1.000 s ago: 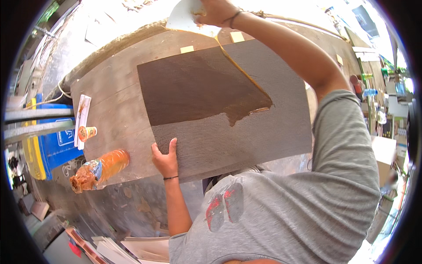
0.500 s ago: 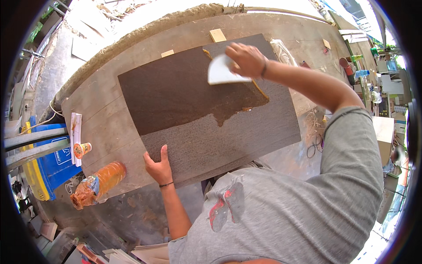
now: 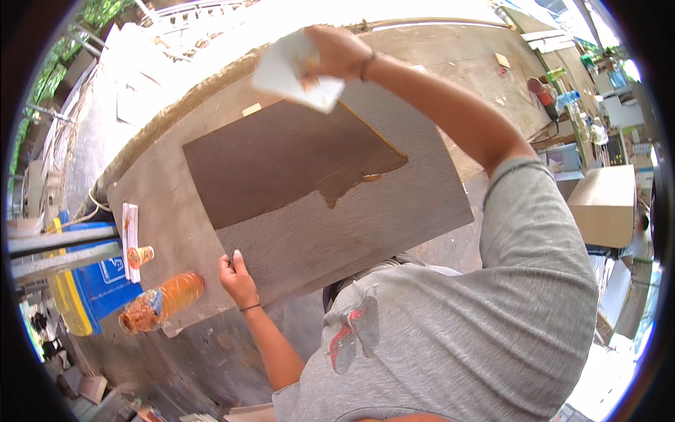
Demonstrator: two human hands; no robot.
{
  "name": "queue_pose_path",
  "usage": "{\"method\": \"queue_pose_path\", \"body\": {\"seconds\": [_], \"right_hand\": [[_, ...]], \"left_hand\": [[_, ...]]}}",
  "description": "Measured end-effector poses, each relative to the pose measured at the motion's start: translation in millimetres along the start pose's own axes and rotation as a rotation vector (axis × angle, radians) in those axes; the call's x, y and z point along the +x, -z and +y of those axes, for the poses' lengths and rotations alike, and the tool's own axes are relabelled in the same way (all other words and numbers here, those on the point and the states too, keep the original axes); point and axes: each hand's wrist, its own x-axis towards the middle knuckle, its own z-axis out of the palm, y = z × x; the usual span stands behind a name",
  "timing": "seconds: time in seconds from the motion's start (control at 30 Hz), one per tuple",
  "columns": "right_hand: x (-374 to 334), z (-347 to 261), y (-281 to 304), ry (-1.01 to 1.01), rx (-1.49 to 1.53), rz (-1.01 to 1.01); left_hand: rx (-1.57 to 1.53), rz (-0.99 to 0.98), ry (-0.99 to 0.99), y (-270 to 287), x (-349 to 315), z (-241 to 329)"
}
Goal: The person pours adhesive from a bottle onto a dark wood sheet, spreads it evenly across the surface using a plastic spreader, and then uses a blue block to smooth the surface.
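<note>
Right grip [image 3: 341, 55] is clamped on a white scraper [image 3: 278, 67], the dark board [image 3: 365, 218] below it; left grip [image 3: 240, 285], beside the board's edge, closure unclear, might let it skid under a hard stroke

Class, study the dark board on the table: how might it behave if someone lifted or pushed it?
The board is probably stiff, since it lies flat without visible sagging. Its darker patch looks wet, so fingers might slip there. Being broad and flat, it would more likely slide than roll.
</note>
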Motion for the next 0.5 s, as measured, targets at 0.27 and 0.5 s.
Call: {"method": "queue_pose_path", "body": {"seconds": [0.27,0.5], "right_hand": [[-163.9,-20.9,-3.2,-0.149,0.023,-0.235],[-203.8,1.4,-26.6,-0.061,-0.185,-0.293]], "left_hand": [[-0.101,-0.045,0.076,1.6,4.1,2.1],[0.177,0.082,-0.088,-3.0,3.5,-9.3]]}}
